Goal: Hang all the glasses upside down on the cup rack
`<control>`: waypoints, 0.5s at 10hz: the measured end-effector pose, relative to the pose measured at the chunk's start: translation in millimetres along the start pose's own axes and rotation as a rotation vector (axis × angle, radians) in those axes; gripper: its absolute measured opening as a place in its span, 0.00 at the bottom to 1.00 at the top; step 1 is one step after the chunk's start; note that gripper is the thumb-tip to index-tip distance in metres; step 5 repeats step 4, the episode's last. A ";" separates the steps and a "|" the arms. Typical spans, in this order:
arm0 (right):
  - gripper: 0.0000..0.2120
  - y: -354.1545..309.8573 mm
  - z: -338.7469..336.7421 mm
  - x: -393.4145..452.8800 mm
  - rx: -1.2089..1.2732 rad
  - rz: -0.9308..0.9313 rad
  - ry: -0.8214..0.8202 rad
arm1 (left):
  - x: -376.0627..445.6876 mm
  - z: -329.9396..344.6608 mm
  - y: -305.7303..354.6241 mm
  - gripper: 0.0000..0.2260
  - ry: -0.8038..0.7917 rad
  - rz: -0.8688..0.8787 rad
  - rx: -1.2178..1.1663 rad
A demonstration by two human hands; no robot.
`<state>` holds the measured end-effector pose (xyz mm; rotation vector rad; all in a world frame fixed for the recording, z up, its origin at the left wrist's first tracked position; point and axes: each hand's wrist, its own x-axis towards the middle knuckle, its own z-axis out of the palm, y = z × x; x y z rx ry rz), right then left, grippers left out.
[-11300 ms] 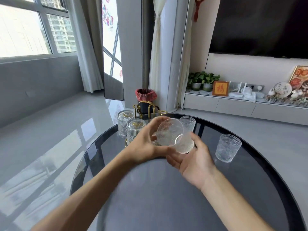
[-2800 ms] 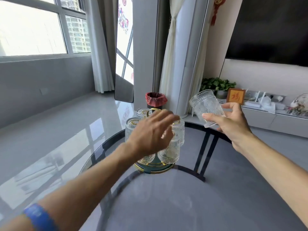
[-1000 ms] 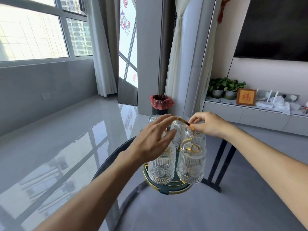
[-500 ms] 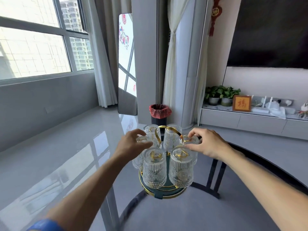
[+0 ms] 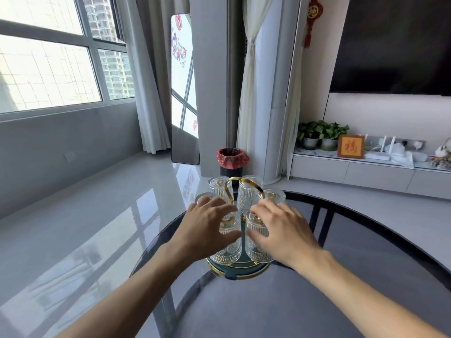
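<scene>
With every glass in sight already upside down on the cup rack [image 5: 238, 273], the hanging itself looks done, and the step in hand reads as a last steadying of the load. No loose glass shows on the desk [image 5: 244, 311].

The rack stands near the far edge of the desk at 12 o'clock, its round tray holding a ring of ribbed glasses around a gold handle [image 5: 244, 181]. The back glasses [image 5: 249, 191] sit at 11, 12 and 1 o'clock of the ring; the two front ones sit at 5 and 7 o'clock, largely covered by the hands.

The left hand [image 5: 207, 230] reaches in from 7 o'clock, palm down, fingers draped over the top of the left front glass [image 5: 227, 254] and thumb against its side, a loose cupping grip around that glass. The right hand [image 5: 278, 230] mirrors it from 5 o'clock, fingers curled over the right front glass [image 5: 256, 250] in the same soft wrap. Both wrists are level and the forearms converge on the rack.

Next, I judge, each glass needs a gentle check that it sits fully on its peg, then both hands lift clear without knocking the neighbours.
</scene>
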<state>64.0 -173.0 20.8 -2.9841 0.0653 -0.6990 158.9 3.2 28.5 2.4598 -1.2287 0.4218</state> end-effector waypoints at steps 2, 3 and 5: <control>0.12 -7.1 -9.7 -6.7 0.144 0.103 -0.006 | -2.8 -1.2 6.3 0.25 0.019 -0.071 -0.009; 0.12 -10.2 -17.6 -7.4 0.134 0.114 -0.055 | -2.5 -4.3 13.7 0.25 0.024 -0.080 0.015; 0.19 -14.1 -38.2 -18.5 0.202 0.100 -0.074 | -21.7 -11.0 21.6 0.25 0.151 -0.116 -0.069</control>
